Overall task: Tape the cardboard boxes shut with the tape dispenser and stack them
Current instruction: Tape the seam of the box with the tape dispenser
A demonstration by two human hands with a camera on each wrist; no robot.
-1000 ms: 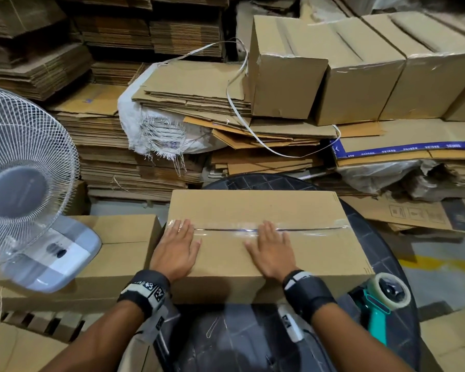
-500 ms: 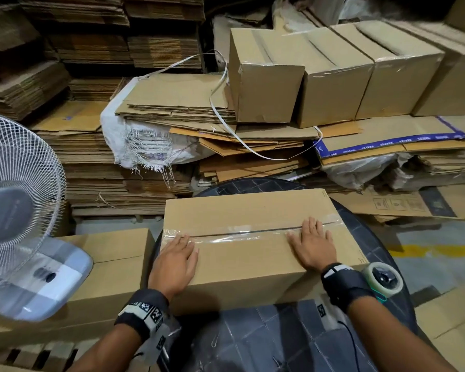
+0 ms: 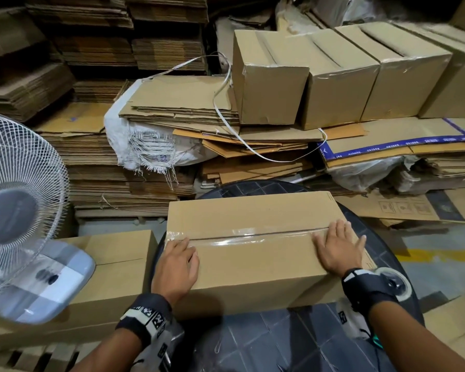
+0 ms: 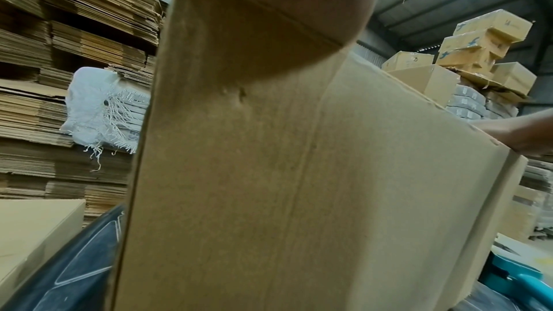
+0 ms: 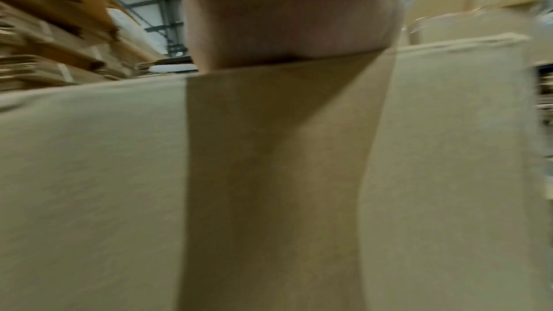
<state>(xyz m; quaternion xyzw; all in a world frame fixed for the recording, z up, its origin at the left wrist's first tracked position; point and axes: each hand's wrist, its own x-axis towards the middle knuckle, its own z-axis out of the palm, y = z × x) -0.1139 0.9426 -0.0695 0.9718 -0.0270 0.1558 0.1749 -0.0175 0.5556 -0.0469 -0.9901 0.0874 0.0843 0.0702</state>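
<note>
The cardboard box [image 3: 255, 237] lies on the dark round tabletop [image 3: 266, 342], its long axis running left to right, slightly skewed. A strip of clear tape [image 3: 247, 235] covers the top seam along that axis. The left hand [image 3: 178, 267] rests flat at the box's left end, fingers straight and together over the tape's end. The right hand [image 3: 338, 247] presses flat on the right end, fingers straight and spread, thumb out. The tape dispenser [image 3: 396, 287] sits on the tabletop just beside the box's near right corner, partly hidden behind the right wrist.
</note>
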